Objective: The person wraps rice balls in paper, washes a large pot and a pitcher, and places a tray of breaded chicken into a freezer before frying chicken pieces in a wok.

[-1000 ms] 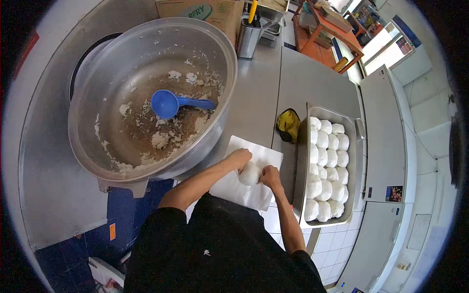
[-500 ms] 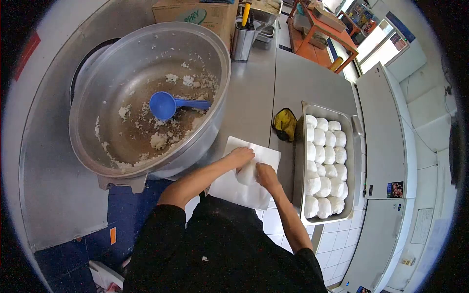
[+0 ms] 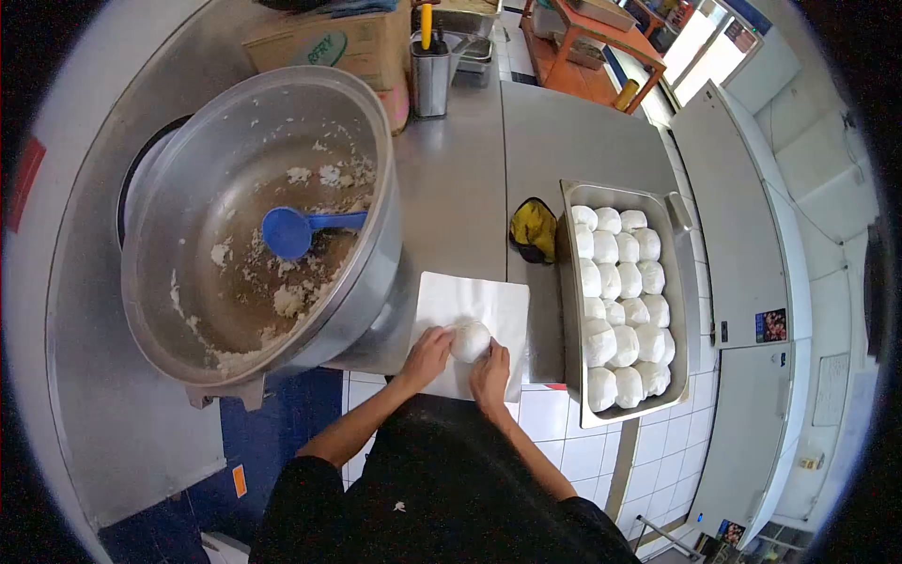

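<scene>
A round white bundle (image 3: 470, 342), apparently wrapped in paper, rests on a stack of white paper sheets (image 3: 473, 297) near the counter's front edge. My left hand (image 3: 429, 355) grips its left side with bent fingers. Against its lower right side my right hand (image 3: 489, 375) is closed, with fingertips at the paper edge. What lies inside the wrapping is hidden. To the right, a deep steel pan (image 3: 570, 310) holds several rows of similar white bundles (image 3: 622, 346).
On the left stands a large metal pot (image 3: 381, 174) with leftover rice (image 3: 289, 300) and a blue scoop (image 3: 287, 232). A yellow-and-black cloth item (image 3: 534, 229) lies beside the pan. Behind are a steel utensil holder (image 3: 431, 83) and a cardboard box (image 3: 348, 47).
Both hands have moved down and toward me, from folding over the top of the bundle to its two sides. The bundle's rounded top now shows. The camera view has shifted slightly.
</scene>
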Tool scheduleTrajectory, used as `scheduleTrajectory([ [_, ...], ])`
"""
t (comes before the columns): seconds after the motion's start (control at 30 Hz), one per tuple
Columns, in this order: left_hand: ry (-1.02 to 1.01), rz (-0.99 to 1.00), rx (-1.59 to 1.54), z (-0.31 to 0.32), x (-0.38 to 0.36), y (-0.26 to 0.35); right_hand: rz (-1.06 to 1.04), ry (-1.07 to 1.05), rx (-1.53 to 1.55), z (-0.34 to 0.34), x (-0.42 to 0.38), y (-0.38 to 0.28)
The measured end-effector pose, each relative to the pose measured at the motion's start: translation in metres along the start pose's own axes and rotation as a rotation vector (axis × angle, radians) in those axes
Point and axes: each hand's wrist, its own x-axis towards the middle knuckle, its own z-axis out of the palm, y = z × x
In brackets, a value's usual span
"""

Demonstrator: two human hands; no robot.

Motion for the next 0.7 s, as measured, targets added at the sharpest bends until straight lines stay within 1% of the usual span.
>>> scheduleTrajectory([
  [0.03,-0.009,0.01,-0.002,0.0,-0.004,0.006,0.008,0.011,-0.001,0.003,0.0,0.0],
  [0.1,0.041,0.045,-0.012,-0.002,-0.01,0.015,0.043,0.065,0.026,0.007,-0.002,-0.003],
  [0.13,0.041,0.05,0.034,0.0,-0.007,0.015,0.14,0.055,0.071,0.009,0.002,-0.006],
  [0.17,0.024,0.061,0.032,0.003,-0.006,0.016,0.156,0.069,0.073,0.014,0.006,-0.009],
  [0.23,-0.05,-0.259,-0.178,0.013,-0.002,0.018,0.268,0.116,0.082,0.024,0.018,-0.01],
  [0.27,-0.064,-0.241,-0.175,0.02,0.002,0.016,0.31,0.122,0.075,0.026,0.025,-0.009],
  [0.3,0.033,-0.391,-0.525,0.026,0.005,0.014,0.323,0.142,0.082,0.03,0.031,-0.005],
  [0.33,0.126,-0.541,-0.875,0.029,0.006,0.012,0.364,0.109,0.141,0.031,0.036,0.0],
  [0.37,0.105,-0.528,-0.873,0.032,0.005,0.01,0.399,0.076,0.199,0.031,0.038,0.005],
  [0.4,0.102,-0.697,-0.982,0.027,0.012,0.016,0.401,0.101,0.203,0.027,0.041,0.004],
  [0.43,0.097,-0.865,-1.087,0.024,0.023,0.022,0.47,0.021,0.342,0.023,0.045,0.004],
  [0.47,0.082,-0.923,-1.014,0.019,0.029,0.029,0.535,-0.061,0.482,0.018,0.048,0.004],
  [0.5,0.056,-0.901,-1.016,0.021,0.033,0.031,0.534,-0.028,0.483,0.011,0.051,0.0],
  [0.57,0.145,-0.696,-0.951,0.032,0.038,0.036,0.293,0.053,0.412,-0.003,0.055,-0.018],
  [0.6,0.216,-0.565,-1.071,0.03,0.046,0.055,0.27,0.08,0.521,-0.019,0.057,-0.032],
  [0.63,0.166,-0.548,-1.075,0.027,0.054,0.075,0.244,0.111,0.633,-0.031,0.061,-0.042],
  [0.67,0.226,-0.499,-1.073,0.022,0.062,0.095,0.181,0.2,0.591,-0.032,0.065,-0.04],
  [0.7,0.296,-0.452,-1.072,0.017,0.07,0.115,0.211,0.21,0.707,-0.056,0.068,-0.058],
])
